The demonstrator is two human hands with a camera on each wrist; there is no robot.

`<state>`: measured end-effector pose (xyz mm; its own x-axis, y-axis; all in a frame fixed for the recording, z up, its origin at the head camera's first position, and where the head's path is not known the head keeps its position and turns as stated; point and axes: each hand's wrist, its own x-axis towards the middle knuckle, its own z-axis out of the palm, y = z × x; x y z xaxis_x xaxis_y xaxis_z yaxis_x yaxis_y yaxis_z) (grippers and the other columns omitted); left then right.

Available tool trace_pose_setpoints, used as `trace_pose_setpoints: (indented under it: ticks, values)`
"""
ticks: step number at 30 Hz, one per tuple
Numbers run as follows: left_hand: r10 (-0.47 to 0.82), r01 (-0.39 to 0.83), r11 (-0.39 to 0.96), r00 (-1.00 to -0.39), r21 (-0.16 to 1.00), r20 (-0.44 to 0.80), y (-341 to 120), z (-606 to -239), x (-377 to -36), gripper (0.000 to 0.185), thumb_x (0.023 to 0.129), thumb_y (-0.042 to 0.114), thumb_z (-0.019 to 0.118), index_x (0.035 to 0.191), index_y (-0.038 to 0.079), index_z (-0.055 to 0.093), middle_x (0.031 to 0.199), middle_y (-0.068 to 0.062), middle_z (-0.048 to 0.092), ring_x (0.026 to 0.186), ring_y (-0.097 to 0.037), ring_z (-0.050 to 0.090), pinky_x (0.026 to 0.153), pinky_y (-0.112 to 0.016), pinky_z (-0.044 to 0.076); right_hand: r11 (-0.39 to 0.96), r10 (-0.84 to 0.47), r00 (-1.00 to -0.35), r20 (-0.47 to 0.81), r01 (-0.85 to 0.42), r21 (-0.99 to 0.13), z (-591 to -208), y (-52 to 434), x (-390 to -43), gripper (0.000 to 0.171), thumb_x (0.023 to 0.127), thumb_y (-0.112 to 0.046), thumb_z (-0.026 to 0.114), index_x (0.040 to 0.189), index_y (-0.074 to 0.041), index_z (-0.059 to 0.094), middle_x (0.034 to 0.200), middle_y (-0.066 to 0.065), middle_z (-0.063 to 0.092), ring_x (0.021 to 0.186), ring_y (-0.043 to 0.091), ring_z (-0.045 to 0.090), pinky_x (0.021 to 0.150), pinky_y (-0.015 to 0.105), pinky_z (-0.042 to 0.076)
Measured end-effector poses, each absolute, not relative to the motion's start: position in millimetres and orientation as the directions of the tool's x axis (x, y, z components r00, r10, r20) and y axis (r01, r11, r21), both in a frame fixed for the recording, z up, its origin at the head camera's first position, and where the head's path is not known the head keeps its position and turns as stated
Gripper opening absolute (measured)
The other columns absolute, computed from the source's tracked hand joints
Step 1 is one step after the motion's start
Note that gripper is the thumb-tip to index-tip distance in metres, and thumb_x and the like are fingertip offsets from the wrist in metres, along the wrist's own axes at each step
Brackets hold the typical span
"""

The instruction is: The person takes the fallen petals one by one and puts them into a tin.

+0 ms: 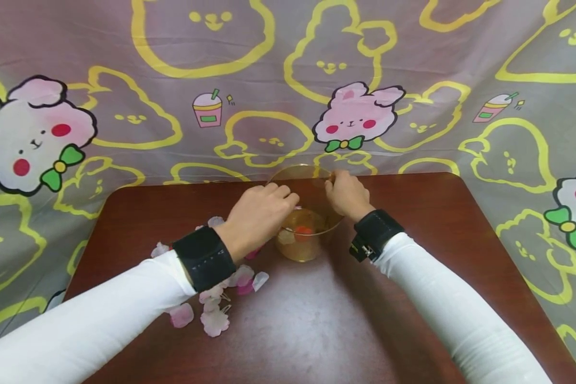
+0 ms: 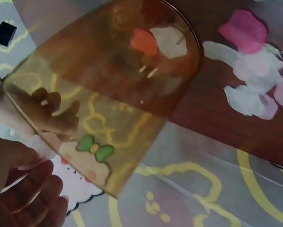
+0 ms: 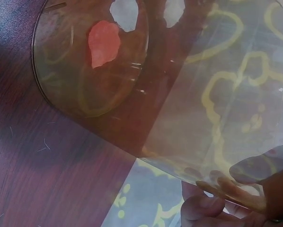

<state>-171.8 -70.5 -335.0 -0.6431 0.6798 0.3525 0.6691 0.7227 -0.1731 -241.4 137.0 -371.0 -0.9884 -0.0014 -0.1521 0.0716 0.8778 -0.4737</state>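
A patterned cloth point(image 1: 273, 64) backs everything, lightly creased and soft-looking, printed with yellow outlines and rabbit faces. In front of it stretches the counter point(image 1: 293, 330), a reddish-brown, wood-look top with a rounded corner and a sheen; a jar could slide on so smooth a face if pushed from one side.

The jar point(image 1: 300, 250) stands upright toward the counter's far edge, between the hands. It is clear amber, glass or hard plastic, I cannot tell which, with a round base and a thin rim. The likeliest mishap is tipping: a tall wall pulled from the top has leverage over the base.

The right hand's point(image 1: 348, 194) grip is clamped on that rim, thumb and fingers on opposite sides of the wall; if it slackened, the jar could swing away. The left hand's point(image 1: 264, 216) grip is together on a pale petal point(image 2: 39, 146) at the rim, pinched between thumb and fingers. Being thin and limp, it might cling to the fingertips or slip outside the wall.

Smaller loose petals point(image 1: 215, 322), white to pink, thin and curled, lie scattered left of the jar; a dragging sleeve point(image 1: 101, 320) could sweep them off. Inside, on the base, an orange petal point(image 2: 144, 41) lies beside a white petal point(image 2: 169, 41).
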Motion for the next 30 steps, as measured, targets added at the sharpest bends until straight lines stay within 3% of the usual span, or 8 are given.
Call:
trace_pose_setpoints:
  ticks: [5,9,13,16,18,22,30]
  values:
    - [0.719,0.702,0.686,-0.615,-0.191,0.324,-58.6,-340.7,-173.8,0.006,0.091,0.014,0.075,0.097,0.013,0.074,0.087,-0.003,0.071,0.081,-0.021,0.067,0.067,-0.031,0.054,0.878,0.0,-0.989,-0.145,0.069,-0.474,-371.7,137.4,-241.2,0.027,0.105,-0.033,0.045,0.11,-0.009,0.059,0.094,0.009,0.062,0.086,0.03,0.061,0.074,0.046,0.047]
    - [0.744,0.725,0.662,-0.603,-0.19,0.289,-54.7,-342.0,-173.9,0.019,0.086,0.029,0.081,0.093,0.013,0.073,0.084,-0.003,0.07,0.079,-0.021,0.066,0.065,-0.031,0.053,0.88,0.013,-0.99,-0.142,0.078,-0.468,-373.6,138.1,-241.3,0.026,0.105,-0.032,0.045,0.105,-0.01,0.058,0.09,0.008,0.061,0.083,0.029,0.06,0.07,0.044,0.045]
    - [0.732,0.712,0.676,-0.616,-0.192,0.292,-59.3,-339.7,-173.7,0.016,0.081,0.018,0.083,0.093,0.012,0.073,0.085,-0.004,0.07,0.08,-0.022,0.067,0.066,-0.032,0.053,0.879,0.011,-0.989,-0.149,0.081,-0.47,-375.1,138.4,-241.4,0.027,0.105,-0.033,0.045,0.106,-0.009,0.058,0.091,0.009,0.06,0.084,0.029,0.06,0.071,0.043,0.045]
    - [0.688,0.681,0.716,-0.65,-0.155,0.322,-69.7,-335.8,-175.5,0.007,0.087,0.01,0.075,0.094,0.011,0.072,0.086,-0.005,0.07,0.081,-0.024,0.067,0.067,-0.034,0.053,0.88,0.007,-0.988,-0.157,0.081,-0.469,-375.1,138.2,-241.3,0.028,0.106,-0.033,0.045,0.11,-0.009,0.058,0.093,0.009,0.061,0.087,0.03,0.06,0.075,0.046,0.046]
    - [0.65,0.659,0.745,-0.68,-0.105,0.34,-80.3,-333.2,-176.9,0.004,0.092,0.012,0.071,0.094,0.01,0.072,0.086,-0.006,0.07,0.081,-0.025,0.067,0.068,-0.036,0.054,0.88,0.01,-0.987,-0.16,0.084,-0.468,-374.4,137.8,-241.3,0.028,0.106,-0.033,0.045,0.112,-0.009,0.058,0.094,0.009,0.061,0.089,0.03,0.06,0.078,0.047,0.047]
    - [0.573,0.608,0.794,-0.731,-0.028,0.372,-110.1,-336.0,-179.3,0.011,0.093,0.018,0.07,0.093,0.007,0.071,0.084,-0.008,0.069,0.079,-0.027,0.066,0.069,-0.039,0.055,0.878,0.008,-0.987,-0.159,0.083,-0.471,-373.2,136.9,-241.6,0.028,0.106,-0.033,0.045,0.112,-0.009,0.058,0.093,0.009,0.061,0.088,0.03,0.06,0.078,0.047,0.047]
    - [0.415,0.449,0.893,-0.849,0.036,0.326,-179.2,-355.8,-183.6,0.013,0.095,0.014,0.065,0.093,0.002,0.069,0.082,-0.012,0.068,0.078,-0.031,0.066,0.069,-0.045,0.055,0.887,0.001,-0.99,-0.143,0.067,-0.457,-372.6,136.6,-241.4,0.028,0.105,-0.033,0.045,0.11,-0.009,0.058,0.095,0.01,0.061,0.09,0.03,0.06,0.079,0.049,0.047]
